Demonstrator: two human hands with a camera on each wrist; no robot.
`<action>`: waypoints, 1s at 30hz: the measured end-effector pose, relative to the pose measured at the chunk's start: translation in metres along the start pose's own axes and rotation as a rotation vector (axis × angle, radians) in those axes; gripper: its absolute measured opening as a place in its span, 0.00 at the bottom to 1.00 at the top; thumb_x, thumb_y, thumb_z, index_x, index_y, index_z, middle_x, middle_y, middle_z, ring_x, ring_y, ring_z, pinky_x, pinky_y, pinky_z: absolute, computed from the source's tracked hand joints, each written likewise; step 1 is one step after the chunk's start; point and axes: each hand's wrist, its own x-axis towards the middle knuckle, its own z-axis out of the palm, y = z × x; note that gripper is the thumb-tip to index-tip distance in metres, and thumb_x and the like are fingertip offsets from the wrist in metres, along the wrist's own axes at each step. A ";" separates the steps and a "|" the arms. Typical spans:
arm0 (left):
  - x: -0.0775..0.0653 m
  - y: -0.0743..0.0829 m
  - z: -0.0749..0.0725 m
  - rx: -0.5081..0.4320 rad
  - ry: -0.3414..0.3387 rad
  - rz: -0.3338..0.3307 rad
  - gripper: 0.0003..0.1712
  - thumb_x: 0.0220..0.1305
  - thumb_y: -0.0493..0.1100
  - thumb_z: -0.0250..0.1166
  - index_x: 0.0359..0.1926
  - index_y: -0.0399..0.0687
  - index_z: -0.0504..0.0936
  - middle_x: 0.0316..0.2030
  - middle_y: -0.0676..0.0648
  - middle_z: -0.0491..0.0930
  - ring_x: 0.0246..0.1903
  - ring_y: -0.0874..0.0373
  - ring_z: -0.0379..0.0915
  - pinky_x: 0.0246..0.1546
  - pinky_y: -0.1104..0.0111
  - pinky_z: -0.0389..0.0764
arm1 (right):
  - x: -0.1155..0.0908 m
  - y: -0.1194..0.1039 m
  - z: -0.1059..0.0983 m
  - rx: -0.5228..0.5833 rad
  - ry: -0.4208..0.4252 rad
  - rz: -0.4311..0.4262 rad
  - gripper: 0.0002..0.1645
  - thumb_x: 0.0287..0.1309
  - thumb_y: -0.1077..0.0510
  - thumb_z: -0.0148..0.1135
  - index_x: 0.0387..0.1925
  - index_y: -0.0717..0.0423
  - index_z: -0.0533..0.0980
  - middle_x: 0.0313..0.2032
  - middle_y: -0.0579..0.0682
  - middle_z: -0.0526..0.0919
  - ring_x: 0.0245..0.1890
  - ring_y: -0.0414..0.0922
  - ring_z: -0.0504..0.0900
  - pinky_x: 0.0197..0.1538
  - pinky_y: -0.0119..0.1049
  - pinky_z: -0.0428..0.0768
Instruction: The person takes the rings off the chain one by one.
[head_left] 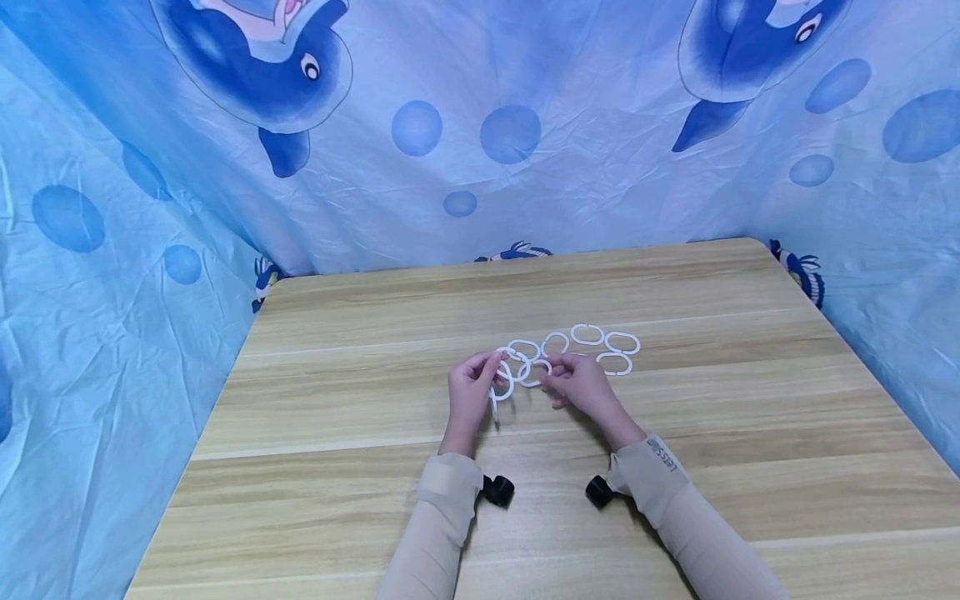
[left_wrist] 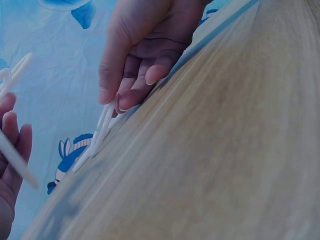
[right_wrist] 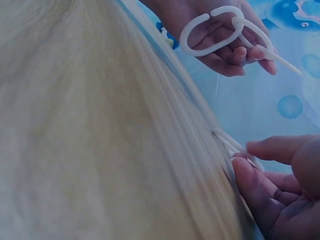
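Note:
My left hand (head_left: pixel 468 392) holds a short chain of linked white plastic split rings (right_wrist: pixel 188 40), which hangs by its fingers above the table. One ring's narrow gap shows in the right wrist view. Across from it, my right hand (head_left: pixel 588 387) pinches another white split ring (right_wrist: pixel 227 141) between thumb and forefinger, close to the tabletop. In the head view this ring lies beside the hanging chain; I cannot tell whether they touch. More loose white rings (head_left: pixel 621 372) lie just beyond and to the right of the right hand, which partly hides some of them.
The wood-grain table (head_left: pixel 337 400) reaches back to a blue curtain (head_left: pixel 360 200) printed with dolphins and bubbles. Black wrist cameras (head_left: pixel 498 491) stick out inward from both beige sleeves (head_left: pixel 660 479).

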 end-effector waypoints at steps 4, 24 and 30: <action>0.000 0.000 0.000 0.009 0.003 -0.005 0.13 0.66 0.35 0.62 0.41 0.25 0.82 0.33 0.27 0.83 0.20 0.67 0.75 0.25 0.79 0.80 | -0.001 -0.001 0.000 -0.055 -0.005 -0.009 0.29 0.53 0.68 0.67 0.59 0.65 0.73 0.37 0.59 0.83 0.27 0.37 0.81 0.27 0.36 0.86; -0.002 0.002 0.000 -0.011 -0.001 -0.015 0.13 0.66 0.36 0.62 0.40 0.25 0.82 0.25 0.44 0.85 0.19 0.67 0.75 0.24 0.80 0.79 | -0.004 -0.008 -0.004 -0.449 0.009 -0.059 0.25 0.52 0.59 0.70 0.52 0.62 0.76 0.25 0.49 0.82 0.17 0.39 0.75 0.29 0.31 0.75; -0.002 0.003 0.000 -0.012 0.000 -0.025 0.13 0.65 0.35 0.62 0.41 0.24 0.82 0.28 0.38 0.85 0.20 0.67 0.75 0.24 0.80 0.79 | -0.003 -0.006 -0.005 -0.452 0.027 -0.072 0.24 0.52 0.59 0.70 0.51 0.61 0.77 0.25 0.50 0.82 0.17 0.39 0.76 0.28 0.31 0.76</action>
